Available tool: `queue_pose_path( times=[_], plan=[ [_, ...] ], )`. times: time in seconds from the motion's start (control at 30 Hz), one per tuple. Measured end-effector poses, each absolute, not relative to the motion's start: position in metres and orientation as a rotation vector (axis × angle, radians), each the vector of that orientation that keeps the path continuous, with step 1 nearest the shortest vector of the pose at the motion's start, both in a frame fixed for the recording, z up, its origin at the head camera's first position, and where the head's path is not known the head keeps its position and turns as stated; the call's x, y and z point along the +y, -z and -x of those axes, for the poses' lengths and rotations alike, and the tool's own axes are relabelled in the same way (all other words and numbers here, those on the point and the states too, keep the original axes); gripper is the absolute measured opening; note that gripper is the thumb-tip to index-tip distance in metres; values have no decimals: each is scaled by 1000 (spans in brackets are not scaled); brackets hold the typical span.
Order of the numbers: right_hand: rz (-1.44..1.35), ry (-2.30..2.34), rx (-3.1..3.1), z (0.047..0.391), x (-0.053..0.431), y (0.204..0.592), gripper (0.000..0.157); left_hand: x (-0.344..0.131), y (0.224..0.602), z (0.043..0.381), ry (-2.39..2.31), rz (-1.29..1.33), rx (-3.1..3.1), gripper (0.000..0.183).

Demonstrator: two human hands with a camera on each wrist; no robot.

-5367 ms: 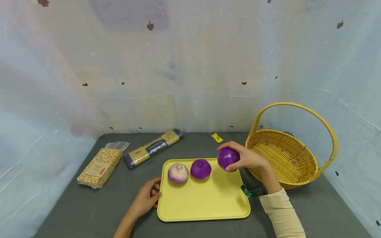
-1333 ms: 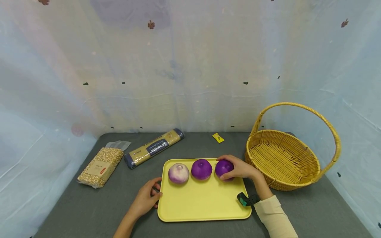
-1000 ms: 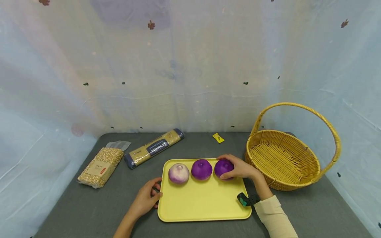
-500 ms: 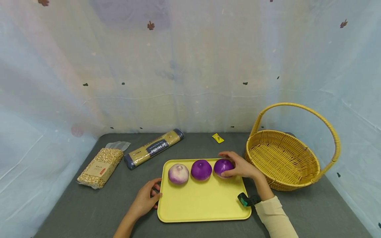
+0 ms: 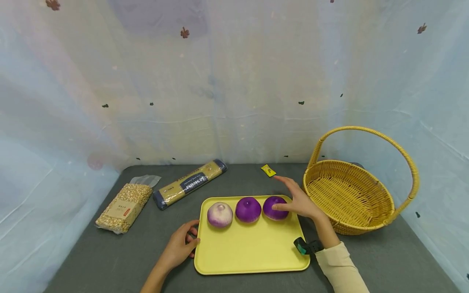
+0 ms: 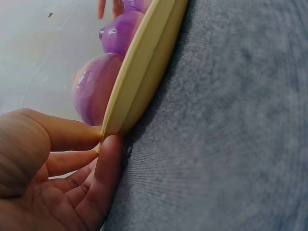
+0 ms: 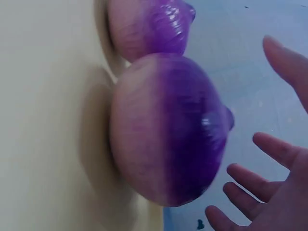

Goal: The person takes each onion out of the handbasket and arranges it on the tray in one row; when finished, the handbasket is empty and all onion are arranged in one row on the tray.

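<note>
While the right hand (image 5: 298, 199) hovers with fingers spread and straight just beside the rightmost deep-purple round onion (image 5: 275, 208), it holds nothing; the right wrist view shows the splayed fingers (image 7: 269, 149) apart from the onion's skin, though in the head view the thumb lies close against its side and contact cannot be told. That onion sits on the flat yellow plastic tray (image 5: 253, 248), along the tray's far edge, at its right corner. Next to it, toward the tray's middle, sits a second deep-purple onion (image 5: 248, 209); a paler, whitish-purple onion (image 5: 220, 214) sits at the tray's far left. Left hand (image 5: 179, 246) rests on the grey cloth-covered table (image 5: 110, 260) at the tray's left edge; the left wrist view shows thumb and fingers (image 6: 108, 163) pinching the tray rim.

Right of the tray: a woven yellow wicker basket with hoop handle (image 5: 351, 195). Beyond the tray: a small yellow sachet (image 5: 268, 170). Left of the tray and beyond it: a long packet of spaghetti (image 5: 188, 183), then a clear bag of dried corn kernels (image 5: 123, 207).
</note>
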State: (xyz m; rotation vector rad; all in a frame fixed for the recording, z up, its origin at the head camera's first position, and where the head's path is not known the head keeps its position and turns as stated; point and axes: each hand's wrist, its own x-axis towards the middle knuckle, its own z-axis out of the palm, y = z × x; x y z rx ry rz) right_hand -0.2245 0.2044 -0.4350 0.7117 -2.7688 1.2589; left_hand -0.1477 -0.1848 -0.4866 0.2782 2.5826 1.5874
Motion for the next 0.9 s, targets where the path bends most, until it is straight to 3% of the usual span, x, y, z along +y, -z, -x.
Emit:
queue_pose_path(
  times=[0.3, 0.9],
  plan=[
    [-720, -1353, -2646, 210, 196, 405, 85, -181, 485, 148, -1568, -226, 2617, 50],
    [-719, -980, -2591, 202, 212, 399, 98, -184, 483, 151, -1485, -355, 2668, 49]
  ],
)
